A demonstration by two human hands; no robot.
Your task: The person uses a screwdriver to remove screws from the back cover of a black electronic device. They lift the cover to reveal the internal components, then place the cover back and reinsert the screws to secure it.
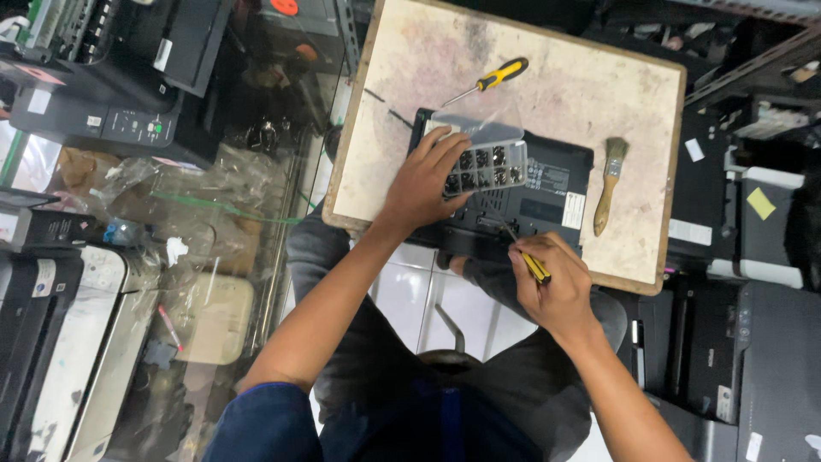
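The right hand (556,287), lower centre-right of the frame, is closed around a yellow-handled screwdriver (523,255) whose tip meets the near edge of a black device (547,201). The left hand (425,180) lies flat and open on that device, fingers touching a clear compartment box (489,161). Further up the table (564,85) lie a second screwdriver (489,80) and, at the right, a paintbrush (608,184)

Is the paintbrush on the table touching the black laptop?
Apart. The head view shows bare tabletop between the paintbrush and the right edge of the black laptop.
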